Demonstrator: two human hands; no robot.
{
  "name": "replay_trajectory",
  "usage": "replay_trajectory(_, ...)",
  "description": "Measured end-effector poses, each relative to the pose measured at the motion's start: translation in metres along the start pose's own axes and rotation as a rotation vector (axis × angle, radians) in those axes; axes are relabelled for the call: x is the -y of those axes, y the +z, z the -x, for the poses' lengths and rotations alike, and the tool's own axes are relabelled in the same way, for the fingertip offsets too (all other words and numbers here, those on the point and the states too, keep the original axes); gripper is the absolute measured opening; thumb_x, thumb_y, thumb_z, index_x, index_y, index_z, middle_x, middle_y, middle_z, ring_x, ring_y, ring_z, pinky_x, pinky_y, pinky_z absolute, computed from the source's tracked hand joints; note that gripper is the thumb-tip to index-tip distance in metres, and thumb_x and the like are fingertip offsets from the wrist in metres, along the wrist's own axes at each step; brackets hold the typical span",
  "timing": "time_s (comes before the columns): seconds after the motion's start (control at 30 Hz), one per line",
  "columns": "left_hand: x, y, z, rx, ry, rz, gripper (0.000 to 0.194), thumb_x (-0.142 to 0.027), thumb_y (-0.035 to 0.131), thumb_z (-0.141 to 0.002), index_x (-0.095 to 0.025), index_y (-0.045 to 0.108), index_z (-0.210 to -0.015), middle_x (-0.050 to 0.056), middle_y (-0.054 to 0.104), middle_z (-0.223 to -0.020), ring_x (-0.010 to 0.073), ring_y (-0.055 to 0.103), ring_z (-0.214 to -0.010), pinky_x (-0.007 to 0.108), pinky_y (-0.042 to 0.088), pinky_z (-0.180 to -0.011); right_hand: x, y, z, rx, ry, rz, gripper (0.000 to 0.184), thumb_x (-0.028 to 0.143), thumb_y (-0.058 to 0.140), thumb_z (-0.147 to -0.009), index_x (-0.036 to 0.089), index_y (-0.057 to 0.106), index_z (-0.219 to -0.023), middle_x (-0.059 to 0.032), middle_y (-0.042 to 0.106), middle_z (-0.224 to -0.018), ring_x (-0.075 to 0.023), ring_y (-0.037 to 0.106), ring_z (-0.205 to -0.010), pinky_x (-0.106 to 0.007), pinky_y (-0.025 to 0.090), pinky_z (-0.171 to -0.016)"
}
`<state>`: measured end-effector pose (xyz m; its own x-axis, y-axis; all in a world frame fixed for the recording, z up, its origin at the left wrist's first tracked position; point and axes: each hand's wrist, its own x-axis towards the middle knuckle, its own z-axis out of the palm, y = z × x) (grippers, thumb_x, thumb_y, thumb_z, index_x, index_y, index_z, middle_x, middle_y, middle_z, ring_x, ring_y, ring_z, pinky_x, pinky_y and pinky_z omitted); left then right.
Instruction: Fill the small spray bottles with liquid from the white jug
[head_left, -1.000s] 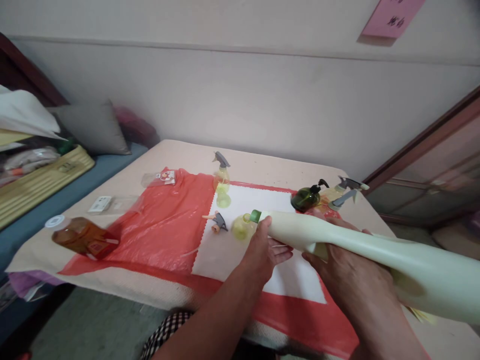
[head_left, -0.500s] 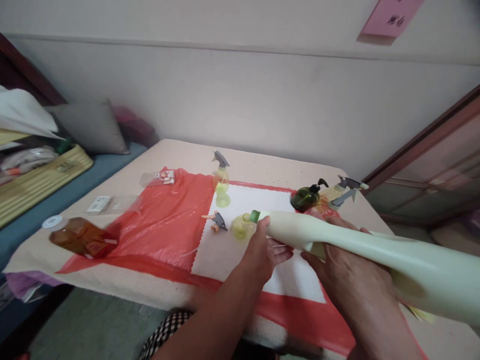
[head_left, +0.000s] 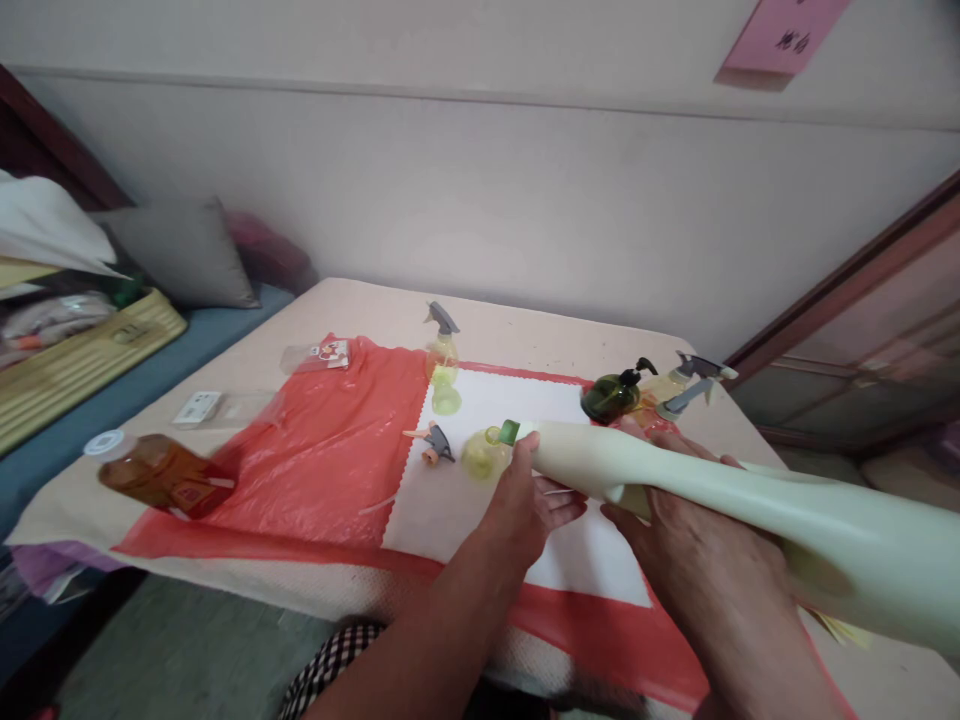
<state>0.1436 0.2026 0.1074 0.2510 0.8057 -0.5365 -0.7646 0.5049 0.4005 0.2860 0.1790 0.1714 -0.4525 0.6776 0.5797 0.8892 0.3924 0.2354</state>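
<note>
A large, smooth pale green bottle (head_left: 705, 475) lies on its side in the air, its green-tipped mouth (head_left: 510, 432) pointing left. My left hand (head_left: 534, 500) holds the neck end, thumb against the side and fingers underneath. Farther back, my right hand (head_left: 697, 530) wraps the bottle's handle part. Right at the tip stands a small clear yellow-green spray bottle body (head_left: 484, 458) with no head on it; whether liquid runs into it I cannot make out. Left of that lies a grey and peach trigger spray head (head_left: 433, 445). All this is over a white scalloped sheet (head_left: 420, 510).
A spray bottle (head_left: 442, 355) stands behind the sheet. At right are a dark green pump bottle (head_left: 611, 398) and grey-headed spray bottles (head_left: 686, 385). A jug of amber liquid (head_left: 165, 475) lies left on red plastic (head_left: 322, 460), near clear packaging (head_left: 240, 407). A wall (head_left: 450, 190) backs the table.
</note>
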Motion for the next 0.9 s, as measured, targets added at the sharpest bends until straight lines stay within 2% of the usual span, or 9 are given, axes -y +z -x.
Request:
replay_trajectory(0.23, -0.0001, -0.0006, 0.0006, 0.002, 0.006, -0.006, 0.064, -0.061, 0.053, -0.085, -0.013, 0.053, -0.127, 0.015, 0.064, -0.1, 0.0249, 0.067, -0.086, 0.04, 0.053, -0.088, -0.0014, 0.0028, 0.0007, -0.007, -0.003, 0.002, 0.053, 0.035, 0.039, -0.096, 0.01, 0.046, -0.142, -0.0204, 0.056, -0.132, -0.0385, 0.054, -0.122, -0.054, 0.041, -0.105)
replay_trajectory(0.53, -0.0007, 0.0009, 0.001, -0.027, -0.003, -0.011, 0.063, -0.062, 0.053, -0.085, -0.013, 0.055, -0.124, 0.014, 0.064, -0.096, 0.0239, 0.066, -0.082, 0.038, 0.054, -0.085, 0.0, 0.0014, 0.0019, 0.019, 0.013, -0.01, 0.056, 0.036, 0.042, -0.094, 0.014, 0.04, -0.146, -0.0191, 0.056, -0.135, -0.0382, 0.055, -0.122, -0.054, 0.043, -0.103)
replay_trajectory(0.7, -0.0005, -0.0001, 0.0019, -0.019, -0.002, -0.006, 0.066, -0.063, 0.054, -0.084, -0.012, 0.054, -0.125, 0.016, 0.065, -0.1, 0.0255, 0.067, -0.086, 0.039, 0.054, -0.086, 0.002, -0.0009, -0.0014, -0.009, 0.003, 0.014, 0.053, 0.036, 0.041, -0.096, 0.012, 0.043, -0.144, -0.0199, 0.057, -0.133, -0.0371, 0.054, -0.121, -0.052, 0.044, -0.101)
replay_trajectory(0.9, -0.0017, 0.0013, 0.004, -0.005, -0.001, -0.02, 0.065, -0.063, 0.05, -0.087, -0.01, 0.055, -0.124, 0.017, 0.066, -0.1, 0.0252, 0.067, -0.086, 0.038, 0.054, -0.085, 0.0025, -0.0037, -0.0037, 0.025, -0.009, 0.026, 0.053, 0.034, 0.046, -0.094, 0.01, 0.047, -0.14, -0.0204, 0.057, -0.131, -0.0387, 0.055, -0.119, -0.054, 0.044, -0.101)
